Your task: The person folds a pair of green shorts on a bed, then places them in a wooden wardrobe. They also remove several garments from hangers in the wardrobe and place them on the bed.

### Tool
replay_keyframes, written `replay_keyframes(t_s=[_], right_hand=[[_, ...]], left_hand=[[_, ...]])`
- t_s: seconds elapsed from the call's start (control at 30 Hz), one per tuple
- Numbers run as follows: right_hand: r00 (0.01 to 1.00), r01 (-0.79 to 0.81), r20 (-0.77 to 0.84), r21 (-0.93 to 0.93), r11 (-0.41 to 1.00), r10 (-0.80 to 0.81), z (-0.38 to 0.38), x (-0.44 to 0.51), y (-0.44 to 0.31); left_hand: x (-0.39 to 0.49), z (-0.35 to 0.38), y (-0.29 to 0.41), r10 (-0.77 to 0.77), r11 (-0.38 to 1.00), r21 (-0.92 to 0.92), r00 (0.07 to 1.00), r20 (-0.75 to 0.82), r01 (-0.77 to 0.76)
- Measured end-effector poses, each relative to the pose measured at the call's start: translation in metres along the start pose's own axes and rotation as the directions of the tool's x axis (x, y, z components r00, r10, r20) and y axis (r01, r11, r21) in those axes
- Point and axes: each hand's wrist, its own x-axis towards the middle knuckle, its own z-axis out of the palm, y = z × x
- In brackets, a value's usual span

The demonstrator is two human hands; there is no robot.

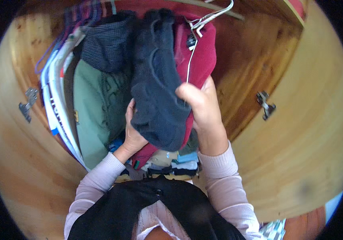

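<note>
A dark fleece-like garment (161, 84) hangs in a wooden wardrobe before me, with a dark red garment (203, 63) just to its right. My left hand (134, 133) is at the dark garment's lower left side, its fingers partly hidden behind the cloth. On the other side, my right hand (203, 103) grips the edge of the red garment, its thumb by the dark cloth. A thin white hanger (212, 18) shows at the top, and its slanting arm runs down to the right thumb.
Left of my hands hang a green jacket (92, 99), a ribbed dark garment (107, 45) and several pale garments (59, 99). Folded clothes (171, 162) lie at the wardrobe's bottom. Open doors (303, 126) with metal hinges (265, 105) flank both sides. A shelf edge (292, 13) juts in upper right.
</note>
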Motion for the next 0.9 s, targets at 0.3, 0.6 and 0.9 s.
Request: replay_keyframes(t_s=[0.3,0.6,0.9], right_hand=[[0.951,-0.054,-0.309,-0.242,0.969,-0.024,0.021,-0.183,-0.041],[0.745,-0.246,-0.638,-0.535,0.808,-0.195,0.078,-0.363,-0.091],[0.530,-0.500,-0.620,-0.779,0.378,-0.578,0.191,-0.492,-0.144]], left_hand=[[-0.107,0.038,0.013,0.173,0.903,-0.427,0.873,0.456,0.043],[-0.199,0.027,0.087,0.720,0.672,-0.714,0.400,0.567,-0.197],[-0.242,0.022,0.236,0.986,0.134,-0.970,0.124,0.110,-0.203]])
